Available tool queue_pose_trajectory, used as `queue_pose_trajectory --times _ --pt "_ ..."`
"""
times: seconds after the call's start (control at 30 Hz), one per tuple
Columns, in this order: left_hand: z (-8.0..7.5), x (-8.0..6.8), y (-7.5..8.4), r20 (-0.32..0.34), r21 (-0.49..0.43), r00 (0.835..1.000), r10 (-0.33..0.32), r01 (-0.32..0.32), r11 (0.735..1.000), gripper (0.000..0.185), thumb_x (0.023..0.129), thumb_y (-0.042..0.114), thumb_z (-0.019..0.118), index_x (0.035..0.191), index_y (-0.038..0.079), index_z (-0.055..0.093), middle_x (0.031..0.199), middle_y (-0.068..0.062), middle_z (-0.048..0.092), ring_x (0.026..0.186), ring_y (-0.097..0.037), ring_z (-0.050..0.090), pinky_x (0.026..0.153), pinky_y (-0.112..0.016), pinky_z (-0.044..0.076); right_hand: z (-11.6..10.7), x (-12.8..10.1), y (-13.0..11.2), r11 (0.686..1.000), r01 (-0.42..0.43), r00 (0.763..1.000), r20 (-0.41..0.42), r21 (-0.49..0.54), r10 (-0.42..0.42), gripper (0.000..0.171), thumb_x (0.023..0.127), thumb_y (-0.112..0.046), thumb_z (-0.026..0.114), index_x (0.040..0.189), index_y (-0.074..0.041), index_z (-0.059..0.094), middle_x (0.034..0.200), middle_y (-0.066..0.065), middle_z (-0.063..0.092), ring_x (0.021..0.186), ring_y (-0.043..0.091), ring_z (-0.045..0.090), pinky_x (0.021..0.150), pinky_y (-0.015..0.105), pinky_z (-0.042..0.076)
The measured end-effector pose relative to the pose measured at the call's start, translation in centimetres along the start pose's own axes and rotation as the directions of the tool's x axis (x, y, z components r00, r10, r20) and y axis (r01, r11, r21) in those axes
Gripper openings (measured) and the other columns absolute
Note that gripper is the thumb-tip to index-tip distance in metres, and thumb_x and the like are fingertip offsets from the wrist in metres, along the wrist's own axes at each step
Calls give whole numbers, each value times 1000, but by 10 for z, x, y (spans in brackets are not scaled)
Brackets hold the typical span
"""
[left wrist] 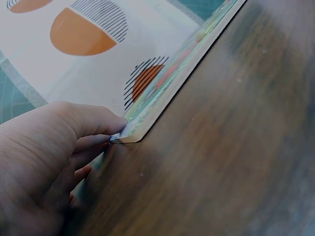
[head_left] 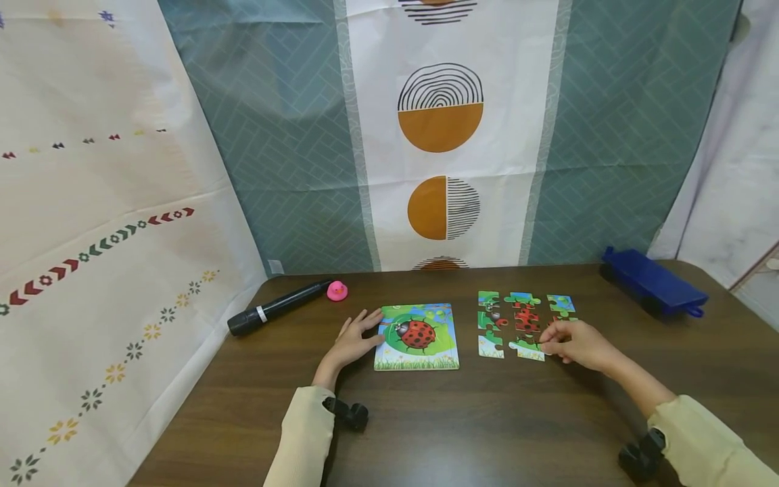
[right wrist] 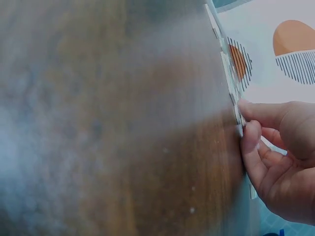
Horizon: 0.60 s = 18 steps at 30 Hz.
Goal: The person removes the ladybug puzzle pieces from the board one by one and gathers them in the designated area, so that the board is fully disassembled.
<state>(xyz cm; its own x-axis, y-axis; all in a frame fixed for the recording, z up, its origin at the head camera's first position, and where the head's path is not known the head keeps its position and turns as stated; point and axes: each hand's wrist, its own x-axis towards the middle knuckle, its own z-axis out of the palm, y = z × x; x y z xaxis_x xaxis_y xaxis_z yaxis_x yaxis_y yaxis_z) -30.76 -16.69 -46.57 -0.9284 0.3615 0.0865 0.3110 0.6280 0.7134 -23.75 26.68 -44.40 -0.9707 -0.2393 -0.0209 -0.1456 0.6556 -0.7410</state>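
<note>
A square ladybug puzzle board [head_left: 416, 337] lies flat on the table. My left hand [head_left: 355, 340] rests at its left side with fingers spread; in the left wrist view the thumb [left wrist: 101, 122] touches a corner of the board. To the right, loose jigsaw pieces lie in three columns, including a left-column piece [head_left: 490, 345] and a top-right piece [head_left: 561, 304]. My right hand [head_left: 575, 343] is at the lower right of these pieces, thumb and forefinger pinching a jigsaw piece beside the bottom-middle piece [head_left: 528, 350]. The hand partly hides the right column.
At the back left lie a black flashlight [head_left: 276, 308] and a pink rubber duck [head_left: 337, 291]. A dark blue box-like object [head_left: 657, 281] sits at the back right. Patterned cloths hang behind and left of the brown wooden table [head_left: 426, 426].
</note>
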Motion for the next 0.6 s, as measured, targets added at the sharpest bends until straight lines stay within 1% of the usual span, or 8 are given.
queue_pose_trajectory --times 0.13,0.37,0.6 --pt "0 0 0 -3 -3 1000 -4 4 1000 54 89 20 60 139 6 45 151 -5 37 146 -32 16 118 -54 -1 1 0 0 1000 4 1000 1 -29 -4 19 88 -20 62 95 -3 63 72 2 58 54 8 49 54 24 45" --pt "0 0 2 9 -2 1000 5 -5 1000 54 89 19 59 139 5 43 151 -6 36 146 -33 15 118 -54 -1 -2 -1 0 999 3 1000 2 -44 -3 19 89 -21 62 97 -5 65 72 4 55 53 8 48 54 24 45" --pt "0 -1 3 8 -5 1000 -2 2 1000 54 89 19 58 140 7 43 152 -4 35 147 -32 15 119 -53 -2 -2 -1 -1 999 -40 999 -10 -28 39 28 86 -26 65 101 -3 67 70 -2 52 54 9 48 52 23 43"
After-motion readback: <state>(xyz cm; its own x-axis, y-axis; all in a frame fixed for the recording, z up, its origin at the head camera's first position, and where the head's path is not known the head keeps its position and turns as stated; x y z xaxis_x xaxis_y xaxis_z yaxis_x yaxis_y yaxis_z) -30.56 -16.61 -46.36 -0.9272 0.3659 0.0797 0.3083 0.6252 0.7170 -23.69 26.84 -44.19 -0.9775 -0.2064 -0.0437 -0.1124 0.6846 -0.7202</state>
